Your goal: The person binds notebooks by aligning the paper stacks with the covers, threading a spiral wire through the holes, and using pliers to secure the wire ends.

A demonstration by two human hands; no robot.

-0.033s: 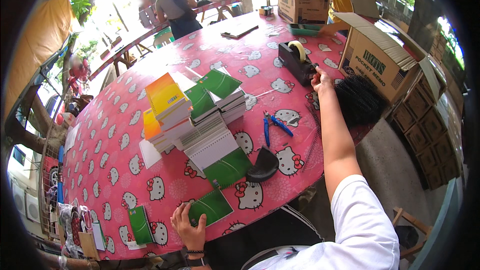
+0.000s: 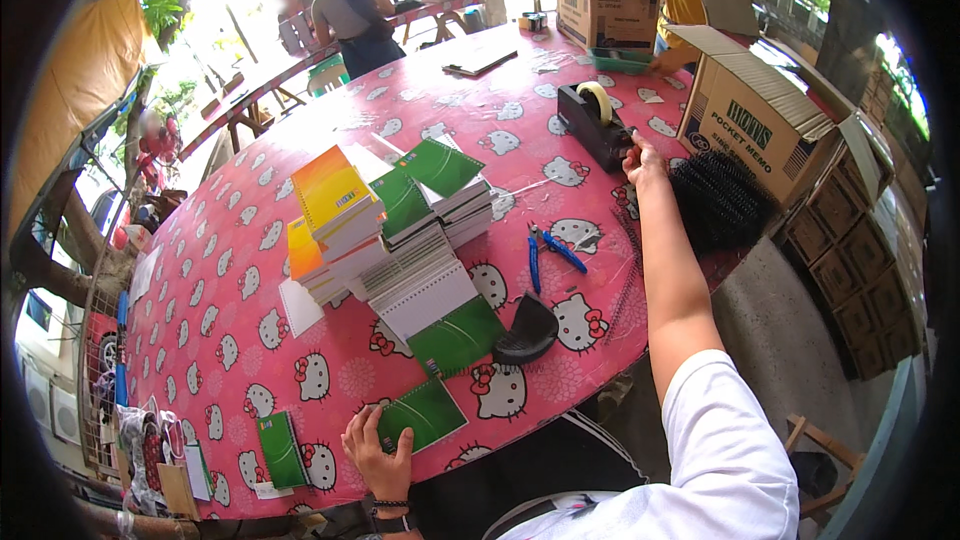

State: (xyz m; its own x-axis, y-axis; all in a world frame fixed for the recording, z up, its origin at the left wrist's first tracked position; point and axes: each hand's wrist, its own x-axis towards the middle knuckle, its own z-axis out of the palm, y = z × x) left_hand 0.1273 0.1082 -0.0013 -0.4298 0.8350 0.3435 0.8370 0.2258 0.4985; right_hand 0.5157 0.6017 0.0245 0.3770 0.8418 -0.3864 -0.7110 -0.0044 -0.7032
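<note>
1. Fingers of the left hand point(image 2: 378, 452) lay spread flat on a green notebook point(image 2: 425, 414), pinning it near the stacks point(image 2: 400, 240).
2. Right hand point(image 2: 640, 155) reached far beyond the stacks, fingers curled at the tape dispenser point(image 2: 597, 120); whether it gripped is unclear.
3. Judged step: fetching tape; next calls for pulling a strip.

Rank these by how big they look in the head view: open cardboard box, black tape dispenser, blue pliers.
1. Open cardboard box, clearly largest.
2. Black tape dispenser.
3. Blue pliers, smallest, though they lie nearer the camera.
</note>
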